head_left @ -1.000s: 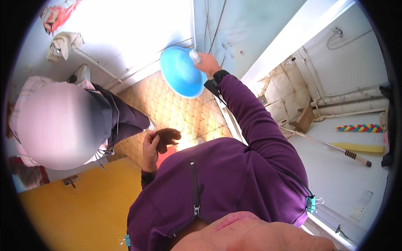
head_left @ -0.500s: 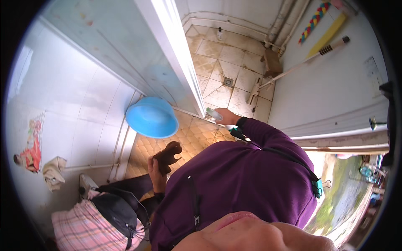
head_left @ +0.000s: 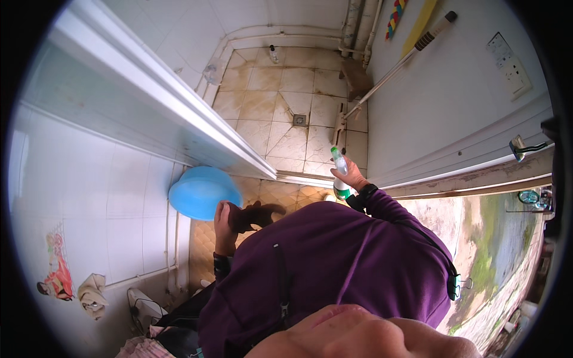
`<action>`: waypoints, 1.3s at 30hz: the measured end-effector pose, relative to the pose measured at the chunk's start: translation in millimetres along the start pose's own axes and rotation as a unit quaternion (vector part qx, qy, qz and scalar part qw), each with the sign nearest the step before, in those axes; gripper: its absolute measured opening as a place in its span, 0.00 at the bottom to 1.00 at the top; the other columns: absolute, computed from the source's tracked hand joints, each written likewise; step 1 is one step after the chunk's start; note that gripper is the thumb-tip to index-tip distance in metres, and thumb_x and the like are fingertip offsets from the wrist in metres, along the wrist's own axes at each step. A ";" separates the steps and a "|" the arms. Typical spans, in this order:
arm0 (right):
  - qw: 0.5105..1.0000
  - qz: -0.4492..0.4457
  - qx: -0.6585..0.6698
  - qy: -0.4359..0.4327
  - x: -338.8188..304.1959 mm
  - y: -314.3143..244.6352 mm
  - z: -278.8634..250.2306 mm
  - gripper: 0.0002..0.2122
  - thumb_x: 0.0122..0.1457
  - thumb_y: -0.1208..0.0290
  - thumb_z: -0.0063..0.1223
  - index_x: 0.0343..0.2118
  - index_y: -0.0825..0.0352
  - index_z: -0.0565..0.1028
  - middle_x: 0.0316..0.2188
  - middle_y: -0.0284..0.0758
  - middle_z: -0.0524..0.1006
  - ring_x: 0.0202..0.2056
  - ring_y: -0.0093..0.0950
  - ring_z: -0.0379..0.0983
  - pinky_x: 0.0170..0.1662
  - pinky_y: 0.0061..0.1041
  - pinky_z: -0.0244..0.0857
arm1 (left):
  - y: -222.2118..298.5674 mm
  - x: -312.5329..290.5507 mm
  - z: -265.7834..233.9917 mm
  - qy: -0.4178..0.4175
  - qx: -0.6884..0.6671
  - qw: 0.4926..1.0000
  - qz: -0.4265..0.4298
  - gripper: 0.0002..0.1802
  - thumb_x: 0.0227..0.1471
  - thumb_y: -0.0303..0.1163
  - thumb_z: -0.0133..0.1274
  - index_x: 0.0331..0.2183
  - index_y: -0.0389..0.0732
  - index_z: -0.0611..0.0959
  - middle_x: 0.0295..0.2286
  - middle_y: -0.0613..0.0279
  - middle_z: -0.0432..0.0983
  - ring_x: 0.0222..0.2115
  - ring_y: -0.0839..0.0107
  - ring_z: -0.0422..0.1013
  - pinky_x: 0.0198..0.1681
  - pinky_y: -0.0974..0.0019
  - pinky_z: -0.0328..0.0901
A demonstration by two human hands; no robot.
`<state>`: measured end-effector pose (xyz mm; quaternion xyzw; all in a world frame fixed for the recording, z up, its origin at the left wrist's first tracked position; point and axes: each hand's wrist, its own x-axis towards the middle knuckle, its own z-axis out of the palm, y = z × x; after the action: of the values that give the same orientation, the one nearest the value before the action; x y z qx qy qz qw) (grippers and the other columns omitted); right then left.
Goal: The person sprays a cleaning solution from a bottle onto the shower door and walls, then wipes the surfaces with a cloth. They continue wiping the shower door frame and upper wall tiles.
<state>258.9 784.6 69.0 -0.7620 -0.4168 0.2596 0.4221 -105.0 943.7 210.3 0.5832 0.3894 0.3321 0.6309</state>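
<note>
My right hand (head_left: 354,175) is wrapped round a spray bottle (head_left: 342,190) with a green nozzle tip, a pale upper part and green on its lower body. It is in front of the doorway, over the edge of the tiled room. Lower left, my left hand (head_left: 223,223) grips a dark brown, limp-looking thing (head_left: 246,219) with curved, lobed ends, whose kind I cannot make out. That hand is near the blue basin (head_left: 206,179), which stands by the wall beside the door; whether they touch is unclear.
A white-framed door (head_left: 161,89) stands at the left. Beyond it a stained tiled floor (head_left: 256,80) holds a drain (head_left: 299,120), a small bottle (head_left: 273,53) and a long-handled floor tool (head_left: 388,76) leaning on the right wall. A beige cloth (head_left: 92,295) hangs at the left.
The view has shifted toward the doorway, so the door now appears farther left. My right hand, still holding the spray bottle, now shows away from the door's edge. My left hand keeps the brown thing.
</note>
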 end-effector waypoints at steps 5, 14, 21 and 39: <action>0.998 -0.017 0.018 0.051 9.1 16.6 -22.7 0.21 0.44 0.60 0.60 0.39 0.66 0.69 0.32 0.42 0.73 0.35 0.40 0.70 0.40 0.31 0.64 | -5.1 28.9 25.2 -0.010 -0.087 0.991 -0.105 0.14 0.57 0.39 0.40 0.25 0.41 0.72 0.19 0.65 0.68 0.20 0.76 0.65 0.25 0.75 0.62; 0.995 -0.077 -0.054 0.031 47.3 14.6 -42.4 0.23 0.42 0.60 0.62 0.39 0.66 0.68 0.34 0.45 0.71 0.37 0.43 0.69 0.40 0.34 0.64 | -29.5 67.3 79.9 -0.001 0.075 0.996 -0.039 0.09 0.54 0.34 0.43 0.29 0.39 0.74 0.21 0.66 0.68 0.22 0.76 0.65 0.26 0.73 0.61; 0.971 -0.164 -0.171 -0.029 93.3 -30.9 -50.8 0.29 0.41 0.52 0.63 0.42 0.69 0.69 0.33 0.48 0.70 0.36 0.44 0.69 0.39 0.35 0.65 | -15.6 93.0 116.2 -0.152 0.146 0.977 -0.032 0.12 0.54 0.34 0.43 0.28 0.39 0.78 0.23 0.67 0.71 0.23 0.81 0.66 0.26 0.78 0.61; 0.974 -0.159 -0.161 -0.013 128.7 -124.3 3.2 0.33 0.39 0.48 0.61 0.41 0.71 0.67 0.30 0.46 0.73 0.33 0.44 0.71 0.36 0.36 0.66 | -61.9 169.5 122.2 -0.268 0.188 0.945 -0.018 0.26 0.46 0.35 0.55 0.48 0.38 0.71 0.36 0.62 0.68 0.28 0.76 0.66 0.34 0.73 0.63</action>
<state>271.4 932.8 168.6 -0.7403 -0.5746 0.1286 0.3244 80.9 1027.3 133.2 0.7514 0.2722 0.0730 0.5966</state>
